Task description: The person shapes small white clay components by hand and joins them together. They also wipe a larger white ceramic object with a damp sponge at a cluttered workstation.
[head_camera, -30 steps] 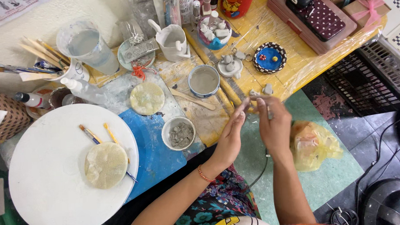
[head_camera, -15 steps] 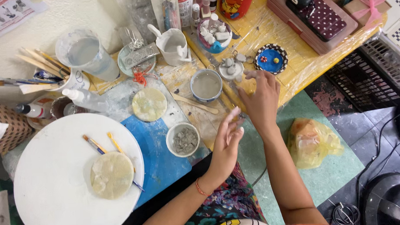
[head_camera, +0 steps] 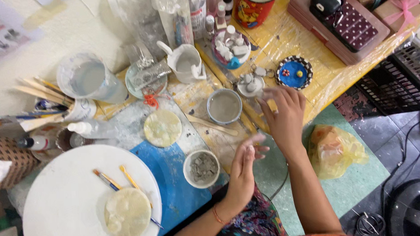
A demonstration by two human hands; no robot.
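The round board fills my lower left, a pale disc and two brushes on it. My right hand reaches over the yellow sheet, fingers spread and empty, tips just beside the small dish of little white pieces. I'd judge it light and brittle, best taken by its rim. My left hand hovers open near the cup. Half a second ago the right hand sat lower, nearer the left.
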